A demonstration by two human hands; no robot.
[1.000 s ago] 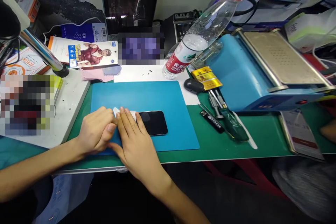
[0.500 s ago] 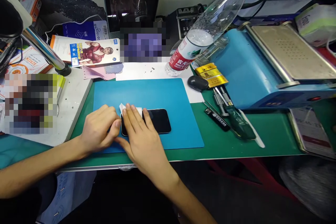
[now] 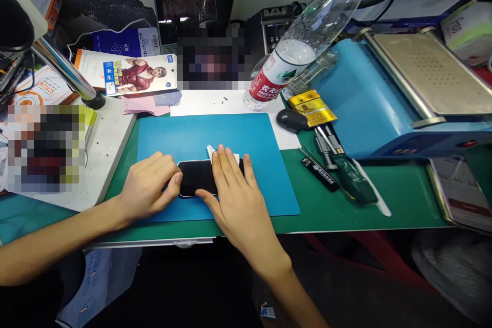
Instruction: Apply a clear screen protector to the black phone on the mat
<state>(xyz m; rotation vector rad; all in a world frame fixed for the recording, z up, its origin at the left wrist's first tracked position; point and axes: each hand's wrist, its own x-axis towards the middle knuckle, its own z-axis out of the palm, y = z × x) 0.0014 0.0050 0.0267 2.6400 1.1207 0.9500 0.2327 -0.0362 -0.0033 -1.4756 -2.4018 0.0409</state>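
Note:
A black phone (image 3: 196, 178) lies screen up on the blue mat (image 3: 230, 133). My left hand (image 3: 148, 189) rests at the phone's left end, its curled fingers holding that edge steady. My right hand (image 3: 234, 189) lies flat over the right half of the phone, fingers together, pressing a small white wipe (image 3: 215, 151) onto the screen. Only a corner of the wipe shows past my fingertips. The phone's right end is hidden under my right hand.
A tilted water bottle (image 3: 303, 46) and a blue machine (image 3: 388, 92) with a metal plate stand at the right. Screwdrivers and tools (image 3: 334, 164) lie right of the mat. Packaging (image 3: 126, 74) and a white board (image 3: 103, 148) sit at the left. A dark screen (image 3: 196, 5) stands behind.
My right hand has slid the white wipe rightward along the phone, from its left end to its right half. The phone's left part is now uncovered. My left hand stayed at the left edge.

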